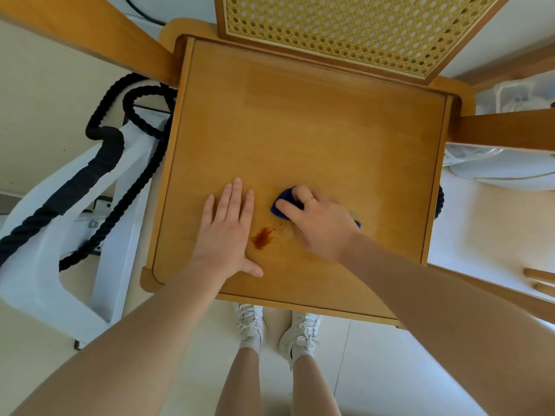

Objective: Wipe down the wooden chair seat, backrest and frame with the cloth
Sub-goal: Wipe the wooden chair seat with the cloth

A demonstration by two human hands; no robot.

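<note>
Wood fills the view from above: a chair seat (300,139) with a reddish-brown stain (262,238) toward six o'clock, so the wiping looks barely begun — the stain remains, and the cane backrest (345,28) at twelve o'clock and the frame (507,127) seem untouched. The left hand (226,229) lies flat on the seat at seven o'clock, fingers straight, just beside the stain. The right hand (318,220), at five o'clock, curls over a bunched dark blue cloth (285,199) — pressing it to the seat close by the stain.
</note>
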